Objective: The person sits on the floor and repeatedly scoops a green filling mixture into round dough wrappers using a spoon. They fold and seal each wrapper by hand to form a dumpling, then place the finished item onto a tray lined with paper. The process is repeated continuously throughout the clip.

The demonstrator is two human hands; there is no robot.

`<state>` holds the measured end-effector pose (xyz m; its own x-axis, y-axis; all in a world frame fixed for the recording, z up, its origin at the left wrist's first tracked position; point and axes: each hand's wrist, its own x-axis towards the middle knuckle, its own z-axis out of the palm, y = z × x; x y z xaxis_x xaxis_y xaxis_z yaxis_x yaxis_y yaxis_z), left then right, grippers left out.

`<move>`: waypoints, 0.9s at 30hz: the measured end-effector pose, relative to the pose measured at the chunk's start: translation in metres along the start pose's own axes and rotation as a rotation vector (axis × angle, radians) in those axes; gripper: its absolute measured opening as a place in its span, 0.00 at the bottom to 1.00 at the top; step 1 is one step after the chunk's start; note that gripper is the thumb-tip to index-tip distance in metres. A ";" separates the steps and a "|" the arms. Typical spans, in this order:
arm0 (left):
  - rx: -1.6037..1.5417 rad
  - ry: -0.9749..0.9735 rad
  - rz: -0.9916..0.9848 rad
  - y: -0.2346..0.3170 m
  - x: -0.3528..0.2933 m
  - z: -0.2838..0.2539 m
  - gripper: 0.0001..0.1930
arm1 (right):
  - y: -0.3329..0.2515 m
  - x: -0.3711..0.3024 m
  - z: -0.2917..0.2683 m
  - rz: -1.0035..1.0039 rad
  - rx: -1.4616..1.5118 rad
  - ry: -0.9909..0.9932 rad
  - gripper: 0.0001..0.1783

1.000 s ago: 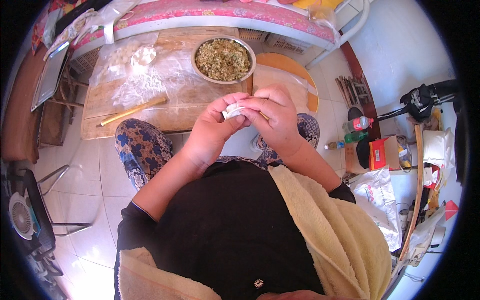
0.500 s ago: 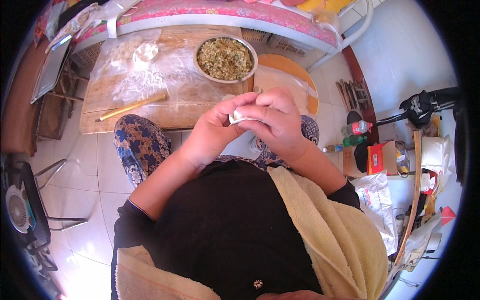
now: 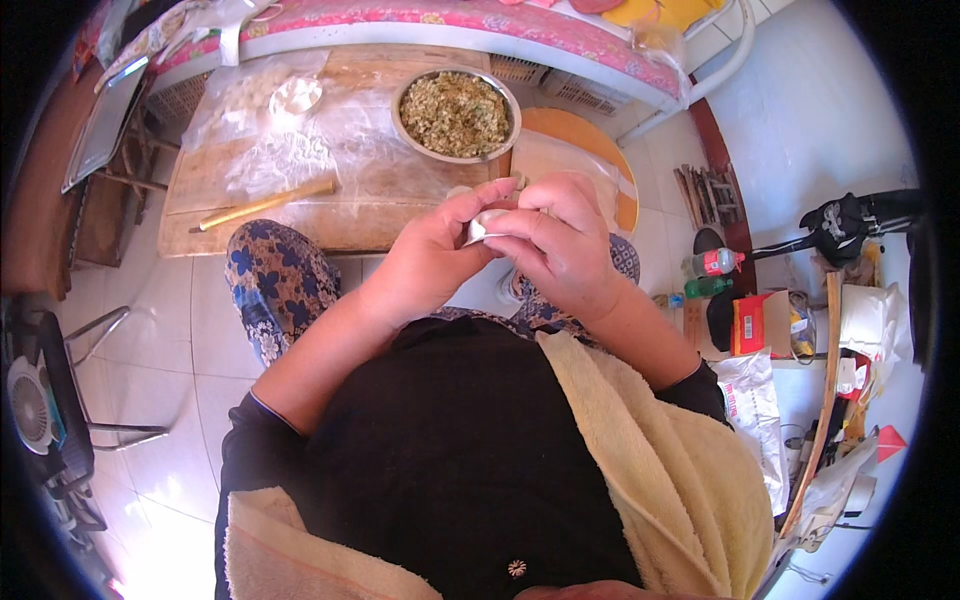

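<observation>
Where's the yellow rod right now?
Head view, upper left: the yellow rod lies slanted on the wooden table near its front-left corner, just beyond the left knee.

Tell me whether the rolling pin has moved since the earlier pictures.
No. The rolling pin lies at the same slant on the wooden table, by its near left corner; only the whole view has shifted.

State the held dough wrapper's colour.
The dough wrapper is white; it shows best in the head view.

Floor's pale glossy tile, kinda blown out with glare lower left. Light bluish wall on the right, dark red baseboard, plus 1 pink floral bed behind a low wooden table.
</observation>
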<state>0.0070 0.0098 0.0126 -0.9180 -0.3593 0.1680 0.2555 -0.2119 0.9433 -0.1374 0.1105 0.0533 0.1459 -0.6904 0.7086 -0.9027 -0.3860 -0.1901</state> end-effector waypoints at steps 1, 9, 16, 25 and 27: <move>0.026 -0.002 -0.005 0.001 0.000 0.000 0.28 | 0.001 0.000 0.000 0.004 0.000 -0.010 0.12; 0.136 -0.056 -0.015 -0.007 -0.004 -0.005 0.26 | 0.000 0.004 0.000 0.036 0.059 -0.032 0.11; 0.205 -0.032 0.058 -0.005 -0.002 -0.003 0.24 | 0.003 0.004 -0.003 0.055 0.122 -0.083 0.10; 0.072 -0.142 0.031 -0.008 -0.001 -0.004 0.20 | -0.002 0.004 -0.005 0.015 0.132 -0.017 0.11; 0.105 -0.166 0.035 -0.007 0.000 -0.003 0.19 | -0.001 0.003 -0.006 -0.037 0.104 -0.034 0.11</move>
<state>0.0065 0.0084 0.0049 -0.9488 -0.2085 0.2374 0.2627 -0.1029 0.9594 -0.1386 0.1125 0.0591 0.1941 -0.6942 0.6931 -0.8498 -0.4719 -0.2346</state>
